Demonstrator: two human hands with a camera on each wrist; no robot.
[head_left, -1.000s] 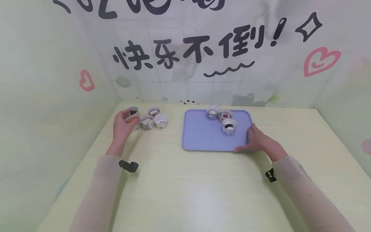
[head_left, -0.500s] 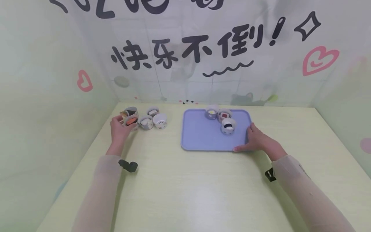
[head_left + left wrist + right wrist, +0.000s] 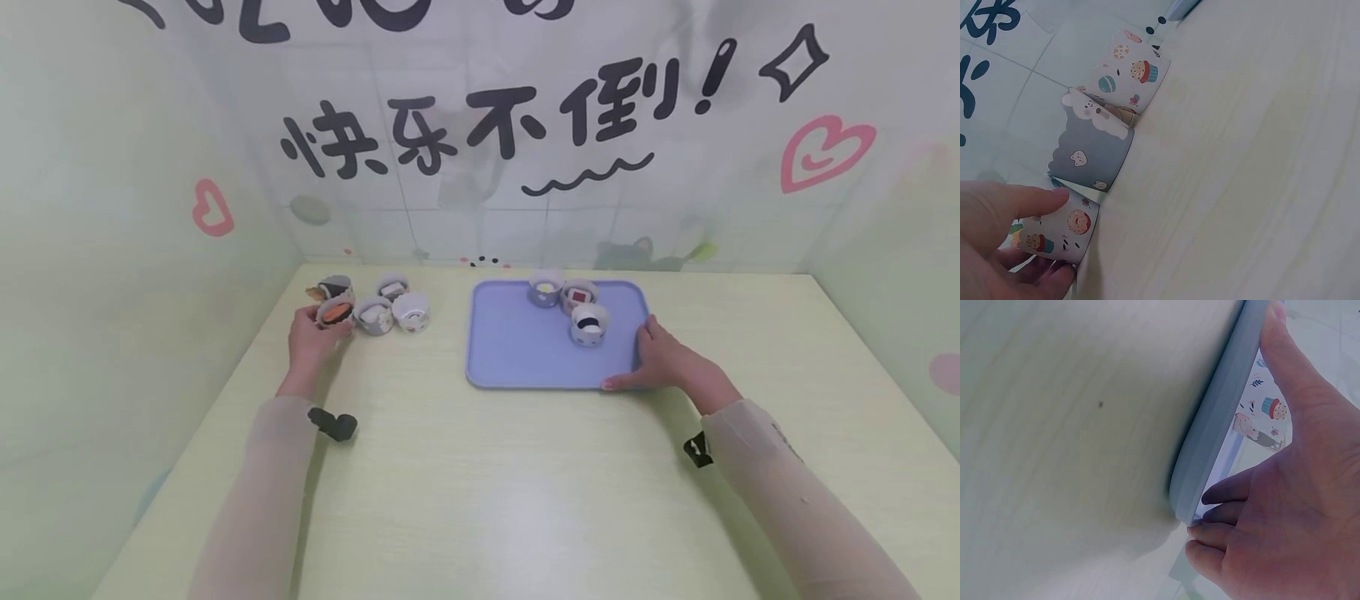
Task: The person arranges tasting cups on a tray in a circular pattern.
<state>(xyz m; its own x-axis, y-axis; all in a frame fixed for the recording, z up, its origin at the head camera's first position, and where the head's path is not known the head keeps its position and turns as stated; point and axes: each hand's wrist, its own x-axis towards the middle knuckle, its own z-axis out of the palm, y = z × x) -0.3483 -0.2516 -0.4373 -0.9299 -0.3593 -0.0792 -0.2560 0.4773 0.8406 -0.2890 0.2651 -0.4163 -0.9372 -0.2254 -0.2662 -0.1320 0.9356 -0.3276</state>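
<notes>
At the far left in the head view, my left hand holds a paper baking cup with an orange and black sushi-like piece inside. The left wrist view has the thumb on one side of this cup and curled fingers on the other. My right hand grips the near right corner of a blue tray, thumb along the front rim and fingers at the right side. On the tray stand three more cups, among them a white one holding a white piece with a black band.
Behind the held cup stands another cup with a dark piece. Close to its right are a grey cup, a white cup and one further back. A printed cloth wall borders the table at the back.
My left hand has drawn back from the rear cup with the dark piece and closed around the nearer cup with the orange piece. The right hand stays at the tray corner.
</notes>
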